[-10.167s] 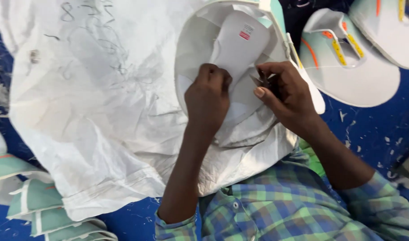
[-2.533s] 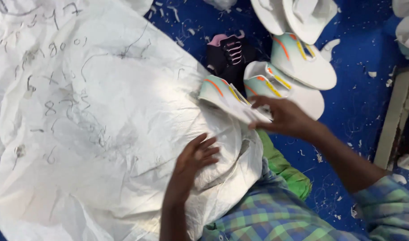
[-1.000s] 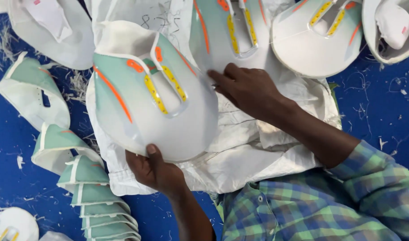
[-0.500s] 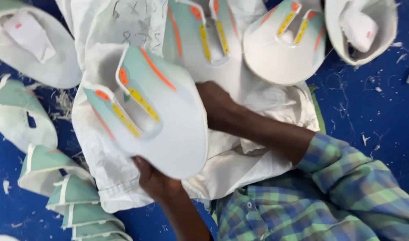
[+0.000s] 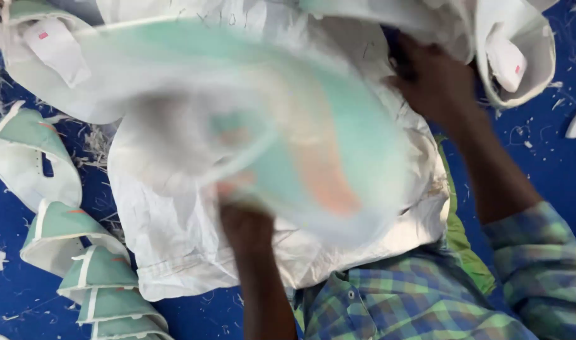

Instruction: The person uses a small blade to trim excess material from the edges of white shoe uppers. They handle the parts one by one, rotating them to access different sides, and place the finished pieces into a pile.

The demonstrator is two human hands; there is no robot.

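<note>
holding up a large, motion-blurred mint-green and white shoe upper piece point(image 5: 288, 132), the left hand point(image 5: 245, 228) sits at the piece's lower edge, just under its middle; its fingers look closed on that edge, though the blur hides how tight the grip is. the piece shows a smeared orange streak and covers most of the white cloth sack point(image 5: 174, 252) spread beneath it on the blue floor point(image 5: 539, 170). the sack is crumpled and lies flat like a sheet over the person's lap; whether anything is inside it cannot be seen. the right hand point(image 5: 434, 77) is at the upper right of the blurred piece, its back to the camera, pressed against the sack's top folds; its fingers are tucked out of sight, so i cannot tell how far that grip is open or whether it has hold of anything. just right of that hand lies a white curved shoe part point(image 5: 511, 53) with a small pink label, cupped like a shallow bowl with a white insert resting in it. left of the blurred piece, another white part with a pink label point(image 5: 49, 47) lies near the top corner. below it, to the lower left of the sack, a row of mint-green uppers point(image 5: 93, 277) overlaps in a stack on the floor. the plaid sleeve point(image 5: 539, 264) of the right arm lies lower right of the piece.
</note>
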